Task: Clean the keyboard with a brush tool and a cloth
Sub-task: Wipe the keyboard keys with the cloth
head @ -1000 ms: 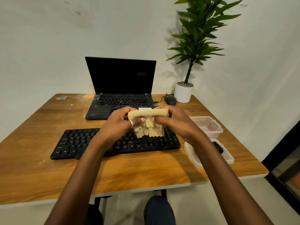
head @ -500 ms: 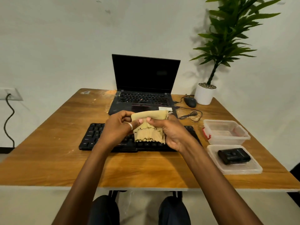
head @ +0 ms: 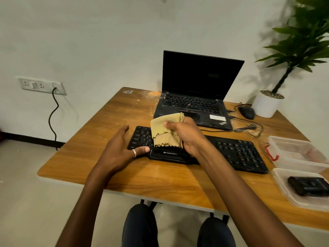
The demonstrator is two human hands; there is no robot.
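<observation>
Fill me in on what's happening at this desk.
A person seated at a wooden table is cleaning a black keyboard. The right hand grips a folded tan cloth over the keyboard's left keys; whether the cloth touches them is unclear. The left hand is open, with its thumb on the keyboard's near left corner. A black object lies untouched in a clear tray at the right. An open laptop sits behind.
</observation>
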